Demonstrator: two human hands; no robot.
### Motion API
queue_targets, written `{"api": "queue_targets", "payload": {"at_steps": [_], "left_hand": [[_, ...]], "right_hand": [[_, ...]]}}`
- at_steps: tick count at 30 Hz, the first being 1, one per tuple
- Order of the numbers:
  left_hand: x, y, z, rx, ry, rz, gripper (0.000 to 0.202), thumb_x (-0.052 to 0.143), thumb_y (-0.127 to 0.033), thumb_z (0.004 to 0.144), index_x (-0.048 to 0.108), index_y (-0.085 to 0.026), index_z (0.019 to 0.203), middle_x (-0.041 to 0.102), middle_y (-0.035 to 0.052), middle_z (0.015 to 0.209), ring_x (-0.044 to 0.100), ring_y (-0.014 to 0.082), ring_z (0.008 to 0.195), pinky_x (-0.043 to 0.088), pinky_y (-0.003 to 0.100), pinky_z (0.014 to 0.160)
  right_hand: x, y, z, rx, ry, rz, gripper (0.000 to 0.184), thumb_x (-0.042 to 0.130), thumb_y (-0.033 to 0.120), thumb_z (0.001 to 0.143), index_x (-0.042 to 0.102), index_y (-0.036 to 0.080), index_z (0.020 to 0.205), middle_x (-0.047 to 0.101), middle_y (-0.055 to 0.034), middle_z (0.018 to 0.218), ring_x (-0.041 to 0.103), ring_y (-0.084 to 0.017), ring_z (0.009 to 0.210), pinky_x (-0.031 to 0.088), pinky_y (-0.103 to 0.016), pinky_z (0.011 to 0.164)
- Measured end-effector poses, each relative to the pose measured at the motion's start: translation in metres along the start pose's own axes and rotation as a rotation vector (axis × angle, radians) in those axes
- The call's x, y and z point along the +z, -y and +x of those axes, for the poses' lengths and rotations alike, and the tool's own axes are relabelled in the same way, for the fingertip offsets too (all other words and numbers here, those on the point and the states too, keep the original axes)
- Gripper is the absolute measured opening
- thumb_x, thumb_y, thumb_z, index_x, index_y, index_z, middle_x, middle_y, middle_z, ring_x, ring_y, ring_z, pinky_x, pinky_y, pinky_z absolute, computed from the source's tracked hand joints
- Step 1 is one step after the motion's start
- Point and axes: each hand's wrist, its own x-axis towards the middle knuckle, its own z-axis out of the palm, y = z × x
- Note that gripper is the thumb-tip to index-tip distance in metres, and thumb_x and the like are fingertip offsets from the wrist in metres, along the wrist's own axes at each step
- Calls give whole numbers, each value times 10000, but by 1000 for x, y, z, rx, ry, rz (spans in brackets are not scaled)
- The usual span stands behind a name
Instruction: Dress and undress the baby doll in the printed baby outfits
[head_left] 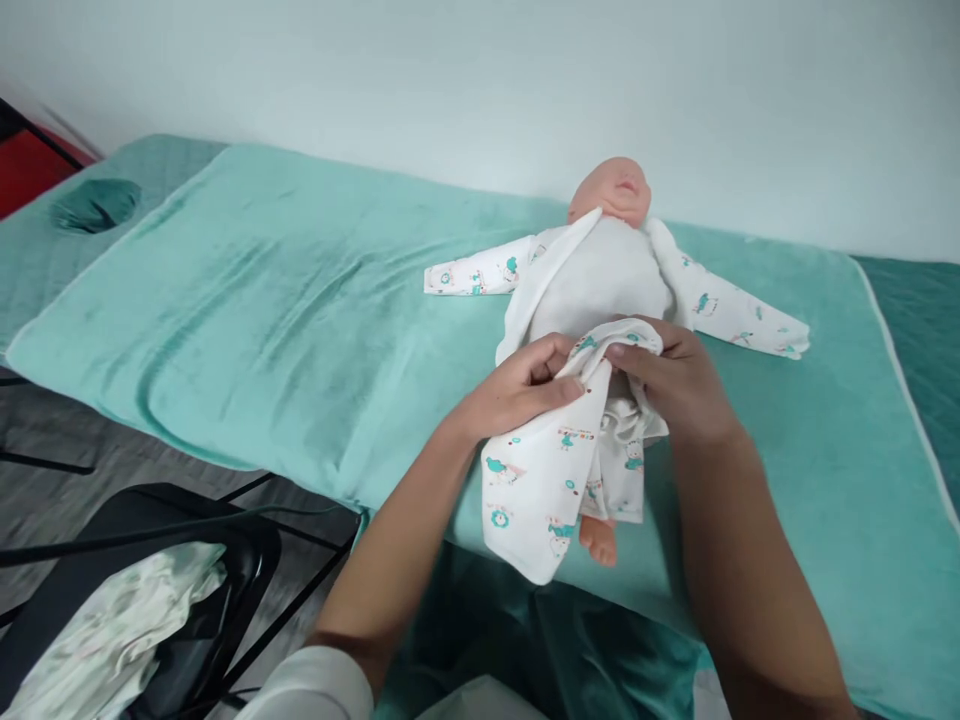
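Observation:
A baby doll [616,190] lies on its back on a teal towel [285,300], head towards the wall. It wears a white printed shirt [600,275] with both sleeves spread out sideways. Over its hips, my left hand [517,392] and my right hand [675,380] both pinch the waistband of small white printed trousers [551,480]. The trouser legs hang towards me, and one bare doll foot [598,540] sticks out below them. Both hands are closed on the fabric.
The towel covers a padded table along a pale wall [480,80]. A dark green cloth bundle [94,203] lies at the far left corner. A black chair [187,560] holding a crumpled pale cloth [112,630] stands at lower left.

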Motion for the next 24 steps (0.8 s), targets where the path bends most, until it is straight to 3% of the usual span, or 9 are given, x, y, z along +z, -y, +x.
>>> {"api": "queue_targets", "payload": {"at_steps": [2,6,12,15,18,24], "left_hand": [[-2,4,-3,-14,54,-78,439,831,-495,763,613,-200,1005,544,-33,780,488,85,668,388,206,596],[-3,12,-5,-8,-53,-172,387,833,-474,766,616,-187,908,566,-36,726,502,73,628,384,193,580],[-2,21,-3,25,-242,-311,426,863,-510,709,614,-201,863,635,-24,780,563,94,643,453,210,607],[-3,24,0,62,-337,-335,403,856,-506,714,631,-209,866,629,-33,783,571,96,669,470,212,642],[-6,27,3,92,-402,-243,401,887,-479,671,662,-205,858,623,-36,767,565,99,693,466,214,673],[-6,27,5,110,-387,-185,364,883,-455,685,665,-190,806,618,-27,767,544,96,692,451,212,673]], "right_hand": [[1,0,1,5,-8,56,255,827,350,803,669,188,687,613,12,673,536,-116,598,452,-240,553],[-4,-2,1,-1,47,125,210,867,332,751,713,190,750,637,13,691,549,-115,600,452,-235,554],[-6,2,-1,45,291,-186,332,894,386,716,676,192,875,645,12,704,565,-148,617,438,-264,562],[4,5,1,-15,231,-434,428,890,420,704,660,196,988,665,-4,832,591,-179,742,460,-282,650],[16,7,1,-83,176,-595,382,834,431,757,662,198,1006,671,-13,870,597,-201,804,463,-294,707],[15,2,-2,-58,166,-497,213,710,391,868,662,186,902,634,4,800,559,-171,747,422,-276,666]]}}
